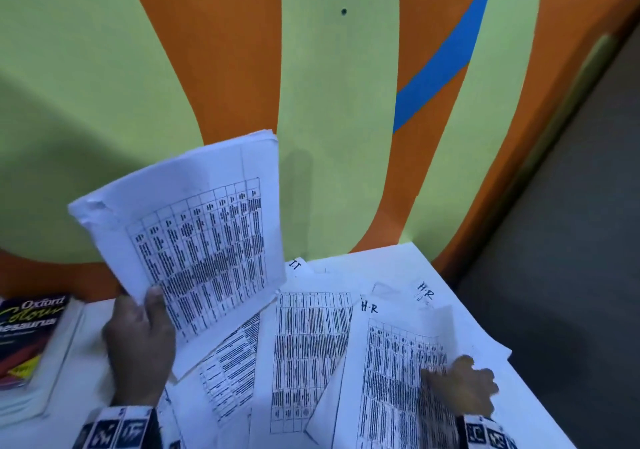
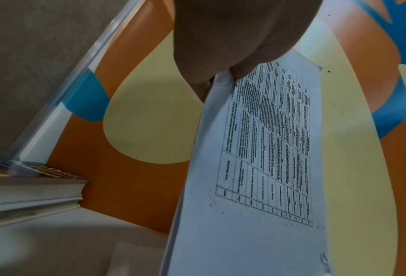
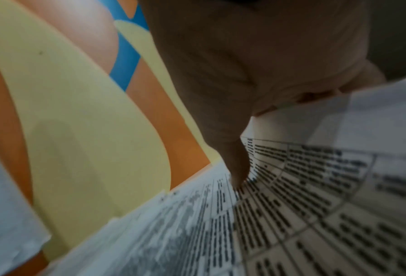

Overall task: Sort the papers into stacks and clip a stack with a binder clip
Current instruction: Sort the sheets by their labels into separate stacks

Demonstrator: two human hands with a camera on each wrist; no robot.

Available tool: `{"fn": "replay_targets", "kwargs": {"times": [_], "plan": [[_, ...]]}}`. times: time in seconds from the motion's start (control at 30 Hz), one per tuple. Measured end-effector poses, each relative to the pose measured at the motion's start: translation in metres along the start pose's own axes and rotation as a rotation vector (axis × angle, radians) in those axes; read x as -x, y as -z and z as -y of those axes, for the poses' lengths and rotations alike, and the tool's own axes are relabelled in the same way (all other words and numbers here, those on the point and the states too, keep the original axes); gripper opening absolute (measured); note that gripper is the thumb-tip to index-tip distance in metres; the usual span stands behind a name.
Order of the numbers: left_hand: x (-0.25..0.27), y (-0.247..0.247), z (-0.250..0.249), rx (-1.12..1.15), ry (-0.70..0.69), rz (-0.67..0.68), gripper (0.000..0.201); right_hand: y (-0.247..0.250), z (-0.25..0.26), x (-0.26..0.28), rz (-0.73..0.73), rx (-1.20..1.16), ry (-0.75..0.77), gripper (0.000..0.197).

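Observation:
My left hand [image 1: 143, 334] grips the lower corner of a thin stack of printed table sheets [image 1: 197, 230] and holds it upright above the table. The left wrist view shows its fingers [image 2: 232, 46] pinching that stack [image 2: 256, 168]. Several loose printed sheets lie fanned on the white table, one in the middle [image 1: 308, 344]. My right hand [image 1: 462, 386] pinches the lifted right edge of a sheet marked "H.R" [image 1: 388, 372]. In the right wrist view its thumb [image 3: 237, 168] lies on that sheet [image 3: 303, 214]. No binder clip is in sight.
An Oxford thesaurus [image 1: 31, 331] lies on a white book at the table's left. Another "H.R" sheet [image 1: 426, 293] reaches the table's right edge, beyond which is grey floor [image 1: 571, 241]. An orange and green wall [image 1: 329, 102] stands right behind the table.

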State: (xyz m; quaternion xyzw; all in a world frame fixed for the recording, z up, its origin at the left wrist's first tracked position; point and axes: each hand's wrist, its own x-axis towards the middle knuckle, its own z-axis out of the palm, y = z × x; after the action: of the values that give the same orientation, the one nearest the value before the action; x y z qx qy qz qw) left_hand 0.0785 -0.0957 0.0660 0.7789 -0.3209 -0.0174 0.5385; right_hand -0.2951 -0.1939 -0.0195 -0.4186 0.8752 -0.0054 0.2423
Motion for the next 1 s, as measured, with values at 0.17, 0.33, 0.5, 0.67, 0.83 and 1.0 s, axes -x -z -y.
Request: {"fn": "replay_targets", "kwargs": {"times": [0.17, 0.33, 0.5, 0.67, 0.83, 1.0], "plan": [[0.005, -0.007, -0.006, 0.064, -0.078, -0.067, 0.025, 0.0, 0.009, 0.0, 0.0, -0.162, 0.033, 0.077], [0.006, -0.006, -0.003, 0.078, -0.074, -0.031, 0.02, 0.019, 0.003, 0.015, -0.144, -0.384, 0.265, 0.078], [-0.002, 0.007, 0.0, 0.047, -0.067, -0.039, 0.02, 0.096, 0.014, 0.041, -0.198, -0.481, 0.719, 0.012], [-0.011, 0.021, 0.007, 0.034, -0.05, -0.098, 0.02, 0.112, 0.05, 0.041, 0.304, -0.766, 0.797, 0.009], [-0.012, 0.028, 0.007, 0.014, -0.065, -0.123, 0.018, 0.017, 0.096, 0.01, 0.317, -0.275, 0.77, 0.025], [-0.012, 0.031, 0.017, 0.015, -0.049, -0.111, 0.021, -0.045, 0.121, 0.003, 0.147, 0.035, 0.738, 0.03]]}}
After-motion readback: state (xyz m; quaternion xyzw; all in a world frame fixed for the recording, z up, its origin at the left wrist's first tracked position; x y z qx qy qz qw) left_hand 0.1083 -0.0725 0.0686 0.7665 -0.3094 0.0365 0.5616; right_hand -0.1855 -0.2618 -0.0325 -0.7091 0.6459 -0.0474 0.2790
